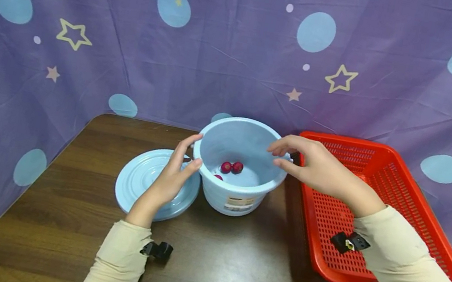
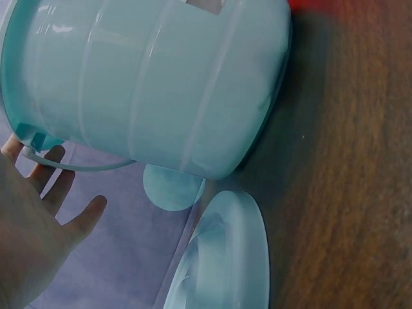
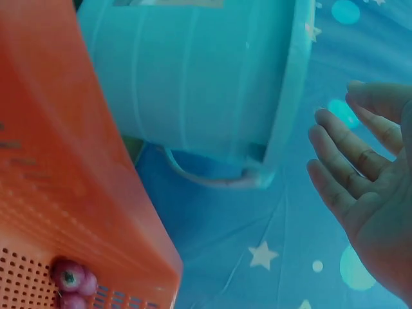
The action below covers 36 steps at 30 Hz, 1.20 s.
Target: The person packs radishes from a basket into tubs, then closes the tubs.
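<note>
A light blue bucket (image 1: 225,195) stands upright on the table, with small, round, red radish-like vegetables (image 1: 237,167) on its floor. At its left rim is my left hand (image 1: 169,179), fingertips and thumb spread against the edge. In the left wrist view, the fingers of that left hand (image 2: 45,212) extend beside the rim and the thin bucket handle (image 2: 84,167). Over the right rim hovers my right hand (image 1: 312,166), its thumb and fingers apart. The right wrist view has this right hand (image 3: 370,167) with nothing in its loosely extended fingers.
A round blue lid (image 1: 133,180) lies left of the bucket, partly behind my left hand. On the right sits a red perforated basket (image 1: 321,269), under my right forearm. Several more red vegetables (image 3: 72,278) lie inside it. A purple patterned cloth (image 1: 244,38) hangs behind the table.
</note>
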### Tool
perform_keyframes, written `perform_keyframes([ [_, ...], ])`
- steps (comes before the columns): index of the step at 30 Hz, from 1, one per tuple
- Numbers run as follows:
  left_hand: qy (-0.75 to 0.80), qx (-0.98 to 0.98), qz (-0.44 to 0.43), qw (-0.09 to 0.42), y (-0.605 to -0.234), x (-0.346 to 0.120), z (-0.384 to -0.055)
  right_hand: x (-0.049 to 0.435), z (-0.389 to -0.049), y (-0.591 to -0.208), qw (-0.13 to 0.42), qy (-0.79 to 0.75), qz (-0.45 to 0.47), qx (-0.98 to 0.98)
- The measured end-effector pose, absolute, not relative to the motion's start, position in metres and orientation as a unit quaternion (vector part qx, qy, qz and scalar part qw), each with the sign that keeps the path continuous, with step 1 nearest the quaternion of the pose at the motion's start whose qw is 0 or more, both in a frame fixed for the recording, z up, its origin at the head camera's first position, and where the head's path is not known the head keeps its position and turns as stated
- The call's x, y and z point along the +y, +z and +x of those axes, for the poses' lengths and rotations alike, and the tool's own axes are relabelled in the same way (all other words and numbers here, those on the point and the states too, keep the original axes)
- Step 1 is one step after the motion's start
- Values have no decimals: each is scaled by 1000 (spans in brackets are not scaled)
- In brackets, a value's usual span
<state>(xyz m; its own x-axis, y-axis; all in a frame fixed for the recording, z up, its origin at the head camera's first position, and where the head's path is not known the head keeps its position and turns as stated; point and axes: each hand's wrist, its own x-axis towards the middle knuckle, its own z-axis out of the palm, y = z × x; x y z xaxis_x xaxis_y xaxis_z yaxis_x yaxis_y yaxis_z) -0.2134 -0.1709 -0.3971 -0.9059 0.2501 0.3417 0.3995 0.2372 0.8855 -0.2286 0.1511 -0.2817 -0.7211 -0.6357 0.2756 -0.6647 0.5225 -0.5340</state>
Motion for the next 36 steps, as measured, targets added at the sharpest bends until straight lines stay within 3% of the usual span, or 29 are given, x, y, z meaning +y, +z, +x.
perform_keyframes([
  [25, -581, -784, -207, 70, -399, -171, -213, 216, -251, -307, 19, 367, 244, -897],
  [36, -582, -783, -207, 69, -399, -172, -215, 234, -269, -332, 31, 346, 236, -908],
])
